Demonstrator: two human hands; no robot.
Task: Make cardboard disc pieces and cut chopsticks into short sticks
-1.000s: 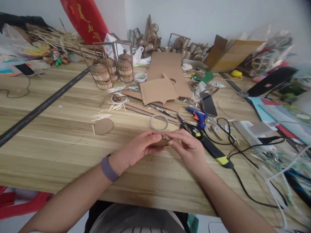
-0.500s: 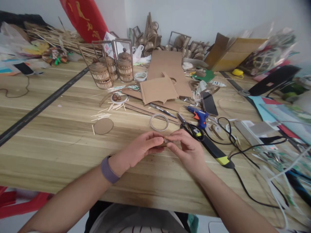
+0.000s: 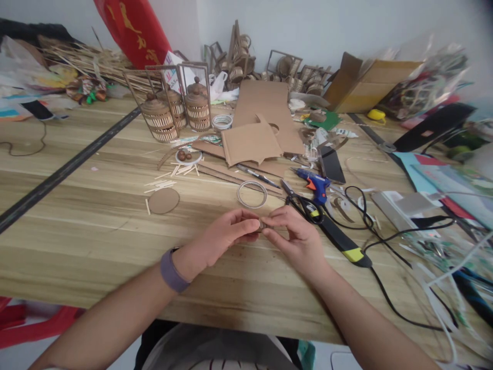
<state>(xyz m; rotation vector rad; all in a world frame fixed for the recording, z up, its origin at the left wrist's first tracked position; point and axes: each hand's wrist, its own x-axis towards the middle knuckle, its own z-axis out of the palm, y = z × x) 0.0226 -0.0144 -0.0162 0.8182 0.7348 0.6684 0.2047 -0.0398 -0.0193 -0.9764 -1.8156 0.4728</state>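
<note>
My left hand and my right hand meet over the wooden table, fingertips pinched together on a small brown cardboard piece. Most of that piece is hidden by my fingers. A purple band is on my left wrist. Just beyond my hands lies a white ring. A brown cardboard disc lies to the left with several thin sticks around it.
Scissors, a blue glue gun and a black-and-yellow knife lie right of my hands, with black cables. Cardboard sheets, small lantern models, a phone and a box crowd the back.
My fingers have shifted slightly on the small cardboard piece, drawing closer together. Both hands stay in the same place.
</note>
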